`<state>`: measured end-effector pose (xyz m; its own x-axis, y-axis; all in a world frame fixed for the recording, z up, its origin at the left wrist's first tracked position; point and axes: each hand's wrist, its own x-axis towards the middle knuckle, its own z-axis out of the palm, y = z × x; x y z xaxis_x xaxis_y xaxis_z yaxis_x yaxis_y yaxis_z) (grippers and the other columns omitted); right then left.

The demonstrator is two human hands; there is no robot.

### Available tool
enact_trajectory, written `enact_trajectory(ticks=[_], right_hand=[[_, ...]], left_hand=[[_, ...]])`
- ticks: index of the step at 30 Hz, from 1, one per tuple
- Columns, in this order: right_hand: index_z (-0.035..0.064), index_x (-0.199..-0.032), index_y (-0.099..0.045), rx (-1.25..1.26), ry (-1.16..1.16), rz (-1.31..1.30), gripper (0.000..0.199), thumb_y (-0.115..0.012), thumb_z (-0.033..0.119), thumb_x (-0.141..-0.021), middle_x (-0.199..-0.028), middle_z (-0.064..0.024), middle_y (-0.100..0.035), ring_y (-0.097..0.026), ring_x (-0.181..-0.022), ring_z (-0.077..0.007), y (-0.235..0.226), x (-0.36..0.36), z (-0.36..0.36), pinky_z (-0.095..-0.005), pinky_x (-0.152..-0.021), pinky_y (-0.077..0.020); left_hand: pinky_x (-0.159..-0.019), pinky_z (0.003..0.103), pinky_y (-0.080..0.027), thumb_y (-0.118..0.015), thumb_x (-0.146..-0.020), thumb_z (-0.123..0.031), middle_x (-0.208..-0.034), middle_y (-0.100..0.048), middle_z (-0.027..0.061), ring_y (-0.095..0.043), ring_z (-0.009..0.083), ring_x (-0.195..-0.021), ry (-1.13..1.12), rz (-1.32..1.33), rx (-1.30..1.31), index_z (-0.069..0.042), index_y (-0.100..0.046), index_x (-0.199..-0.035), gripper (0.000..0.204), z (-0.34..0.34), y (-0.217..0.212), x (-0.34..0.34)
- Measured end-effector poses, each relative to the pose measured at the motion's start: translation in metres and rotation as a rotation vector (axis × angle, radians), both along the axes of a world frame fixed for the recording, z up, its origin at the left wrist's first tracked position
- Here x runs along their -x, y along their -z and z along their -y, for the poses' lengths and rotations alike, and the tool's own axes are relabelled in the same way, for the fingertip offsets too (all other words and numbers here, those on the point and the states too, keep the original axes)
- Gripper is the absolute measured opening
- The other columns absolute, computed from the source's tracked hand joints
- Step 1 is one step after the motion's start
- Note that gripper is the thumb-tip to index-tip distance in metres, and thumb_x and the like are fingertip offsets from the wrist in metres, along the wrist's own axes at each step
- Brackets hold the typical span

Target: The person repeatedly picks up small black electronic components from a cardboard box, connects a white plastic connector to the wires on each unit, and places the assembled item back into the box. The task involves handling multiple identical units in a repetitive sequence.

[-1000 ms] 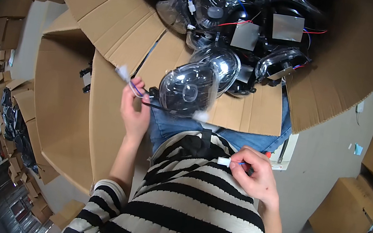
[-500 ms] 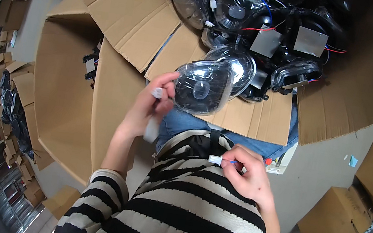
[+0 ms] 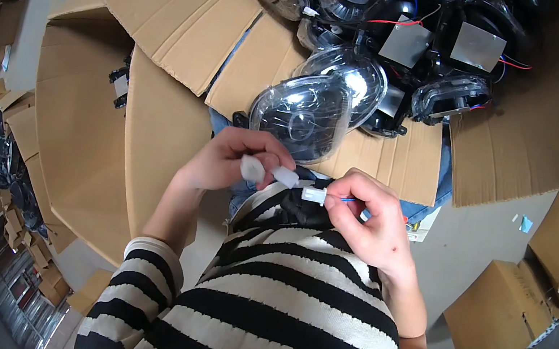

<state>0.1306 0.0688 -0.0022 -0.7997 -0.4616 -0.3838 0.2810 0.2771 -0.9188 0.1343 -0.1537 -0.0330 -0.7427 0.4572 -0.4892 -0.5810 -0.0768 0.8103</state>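
1. Head view, looking straight down: both hands are raised close together in front of a black-and-white striped sweater point(image 3: 273, 305), near the chest
2. The left hand point(image 3: 226, 162) is pinched shut on a small white connector point(image 3: 284, 175), thumb and fingers wrapped round it, with a second pale piece point(image 3: 252, 169) tucked against the palm side
3. The right hand point(image 3: 367, 221) is clamped on another white plug point(image 3: 313, 195), held by thumb and forefinger with a thin blue wire point(image 3: 347, 200) trailing back into the fist
4. The two plugs sit tip to tip, just beside each other and apparently not yet joined, held end-on so their faces line up
5. Just beyond the hands, a clear-lensed headlamp point(image 3: 300, 116) rests on the lap against flattened cardboard point(image 3: 152, 147), close enough for its lead to reach
6. Farther off, more headlamps point(image 3: 415, 57) with red and blue wires lie piled in an open box
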Motion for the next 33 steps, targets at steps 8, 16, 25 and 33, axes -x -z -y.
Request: enact_trajectory(ticks=[8, 16, 25, 33], right_hand=[[0.0015, -0.074, -0.054, -0.028, 0.041, 0.02, 0.006, -0.056, 0.007, -0.074, -0.062, -0.0063, -0.051, -0.042, -0.046, -0.0123, 0.0, -0.002, 0.012, -0.0249, -0.044, -0.0329], [-0.0006, -0.069, -0.05, -0.184, 0.036, -0.127, 0.006, -0.054, 0.003, -0.071, -0.057, -0.0066, -0.046, -0.04, -0.048, -0.0093, 0.008, -0.008, 0.012, -0.0241, -0.044, -0.0305], [0.0006, -0.075, -0.054, -0.156, 0.128, 0.049, 0.006, -0.055, 0.006, -0.074, -0.062, -0.0065, -0.05, -0.046, -0.053, -0.0124, 0.013, -0.015, -0.015, -0.0237, -0.048, -0.0361], [0.0007, -0.076, -0.056, 0.107, 0.068, 0.032, 0.003, -0.056, 0.003, -0.074, -0.061, -0.0014, -0.048, -0.036, -0.05, -0.0067, -0.011, -0.015, -0.024, -0.0216, -0.045, -0.0277]], left_hand=[[-0.061, 0.019, -0.043, -0.05, -0.076, 0.001, -0.081, -0.056, 0.006, -0.054, 0.0088, -0.063, -0.043, 0.071, -0.081, 0.004, -0.057, -0.088, 0.013, 0.0, 0.007, -0.002], [-0.067, 0.021, -0.043, -0.046, -0.074, 0.004, -0.086, -0.056, 0.006, -0.054, 0.0095, -0.072, -0.027, -0.056, 0.111, 0.003, -0.056, -0.09, 0.019, -0.009, 0.005, -0.014], [-0.073, 0.023, -0.038, -0.048, -0.081, -0.007, -0.089, -0.053, 0.0053, -0.048, 0.012, -0.08, -0.106, -0.134, 0.106, 0.001, -0.051, -0.106, 0.027, -0.023, -0.003, -0.013], [-0.065, 0.023, -0.039, -0.05, -0.079, -0.001, -0.077, -0.053, 0.0065, -0.05, 0.0126, -0.071, -0.058, -0.216, -0.073, 0.006, -0.057, -0.09, 0.015, -0.008, 0.011, -0.023]])
